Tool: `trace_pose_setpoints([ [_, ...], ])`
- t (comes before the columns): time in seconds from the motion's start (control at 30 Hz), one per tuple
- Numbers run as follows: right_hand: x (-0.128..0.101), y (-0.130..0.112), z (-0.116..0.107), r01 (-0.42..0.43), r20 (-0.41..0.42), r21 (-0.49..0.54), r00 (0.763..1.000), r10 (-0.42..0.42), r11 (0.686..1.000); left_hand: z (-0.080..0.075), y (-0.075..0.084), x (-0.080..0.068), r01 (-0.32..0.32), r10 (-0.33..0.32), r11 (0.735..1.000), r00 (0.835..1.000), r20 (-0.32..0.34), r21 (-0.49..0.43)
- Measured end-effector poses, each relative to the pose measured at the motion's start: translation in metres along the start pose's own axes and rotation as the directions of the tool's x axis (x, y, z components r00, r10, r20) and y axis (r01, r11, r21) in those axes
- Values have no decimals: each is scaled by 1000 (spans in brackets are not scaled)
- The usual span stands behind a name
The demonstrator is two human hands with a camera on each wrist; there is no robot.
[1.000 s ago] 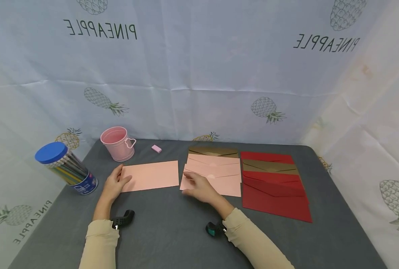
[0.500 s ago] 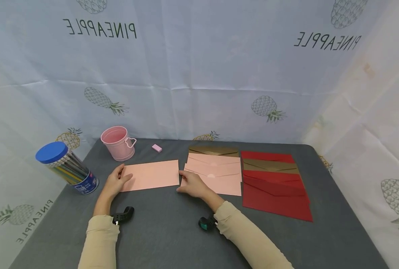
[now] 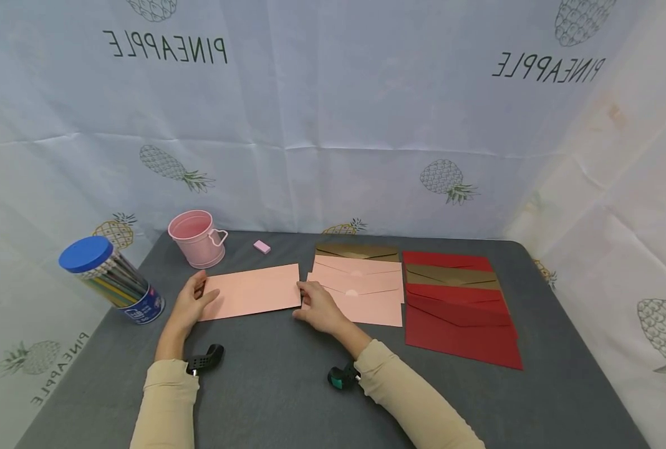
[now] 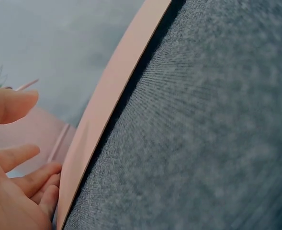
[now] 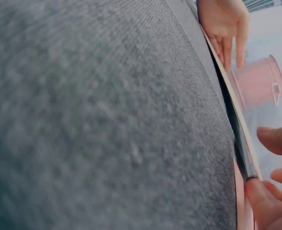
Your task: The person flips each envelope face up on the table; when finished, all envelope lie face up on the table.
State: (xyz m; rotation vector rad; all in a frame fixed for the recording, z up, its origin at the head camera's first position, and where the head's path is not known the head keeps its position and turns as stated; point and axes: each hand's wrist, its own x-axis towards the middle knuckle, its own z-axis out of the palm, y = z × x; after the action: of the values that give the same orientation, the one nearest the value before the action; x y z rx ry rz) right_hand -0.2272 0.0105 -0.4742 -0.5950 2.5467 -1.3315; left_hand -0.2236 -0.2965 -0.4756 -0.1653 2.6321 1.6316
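Note:
A plain pink envelope (image 3: 251,292) lies lengthwise between the two hands, its right end raised a little from the table. My left hand (image 3: 187,305) is at its left end. In the left wrist view the left fingers (image 4: 35,184) meet the envelope's edge, fairly straight, with the thumb well apart. At the other end my right hand (image 3: 324,310) holds the edge with its fingertips. The right wrist view shows a right fingertip (image 5: 256,189) right at that end and a dark gap under the envelope. Two overlapping pink envelopes (image 3: 366,305) lie beside the right hand.
Behind the pink pair a gold envelope (image 3: 361,251) shows. Red envelopes (image 3: 456,333) overlap at the right, a gold one (image 3: 451,275) among them. A pink bucket (image 3: 198,243), a pink eraser (image 3: 262,247) and a blue-lidded tub of pencils (image 3: 114,280) stand at back left.
The right hand has moved left from the pink pair to the single pink envelope's right end, and that end has risen slightly. The left hand has stayed almost in place.

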Motion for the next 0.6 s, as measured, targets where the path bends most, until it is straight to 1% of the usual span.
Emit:
trace_pose_setpoints([
  [0.13,2,0,3,-1,-64,94,998,7,996,1,-1,-1,-13,13,999,1000,-17,-34],
  [0.23,2,0,4,-2,-115,111,993,15,994,1,-2,-1,-23,21,997,999,-34,-79],
  [0.37,1,2,2,-11,-145,182,989,38,983,2,-3,-3,7,-16,991,998,-68,-136],
  [0.47,0,5,0,2,-163,260,986,42,966,3,-5,-5,41,-57,984,994,-89,-176],
  [0.53,0,8,-2,23,-178,298,983,32,954,3,-6,-5,45,-68,973,993,-93,-225],
  [0.6,-2,11,-5,39,-185,346,982,27,937,4,-6,-6,41,-68,956,994,-85,-289],
])
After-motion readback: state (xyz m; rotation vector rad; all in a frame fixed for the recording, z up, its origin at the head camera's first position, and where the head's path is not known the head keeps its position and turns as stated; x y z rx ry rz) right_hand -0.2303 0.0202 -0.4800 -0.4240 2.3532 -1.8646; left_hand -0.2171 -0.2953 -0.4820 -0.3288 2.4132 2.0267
